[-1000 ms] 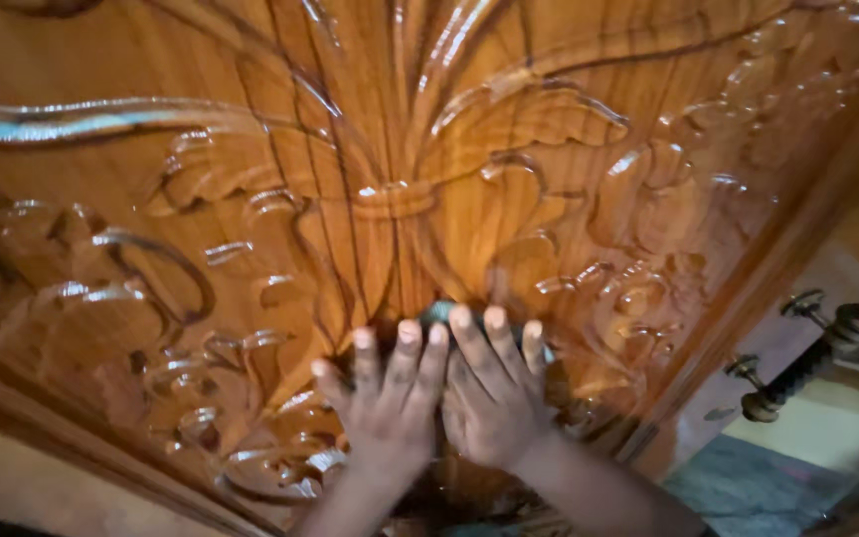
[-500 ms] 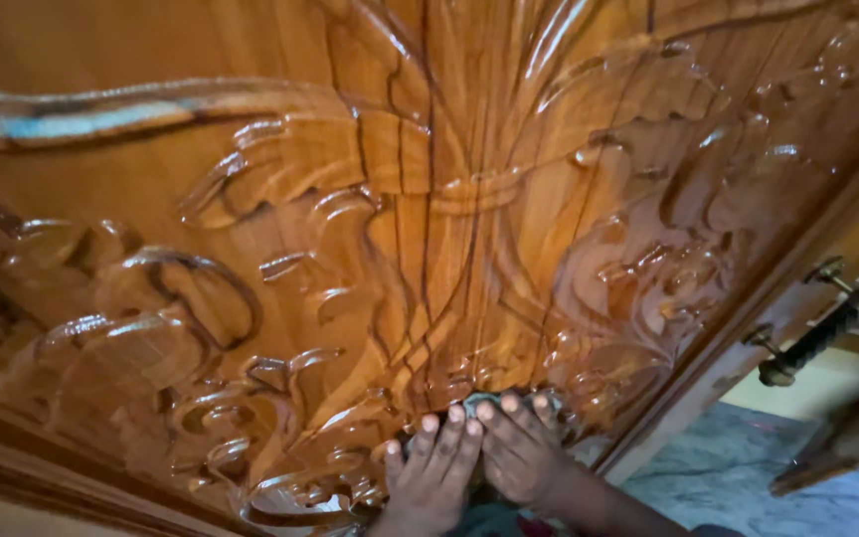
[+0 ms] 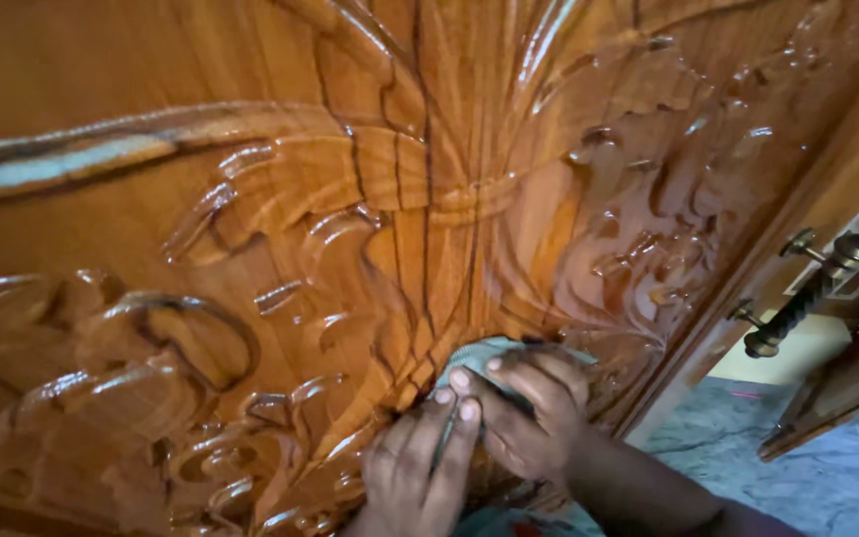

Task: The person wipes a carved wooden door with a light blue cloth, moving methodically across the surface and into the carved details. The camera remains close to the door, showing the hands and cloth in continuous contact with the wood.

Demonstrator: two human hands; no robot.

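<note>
Head-camera footage was filled by a glossy carved wooden door. A small pale green-grey cloth was pressed flat against the door's lower carving, below the central band of the relief; its long axis could not be made out. The left hand and right hand were laid side by side on it, fingers extended. Compared with half a second earlier, both hands and cloth were seen higher on the carving. A metal handle was seen right of the door.
</note>
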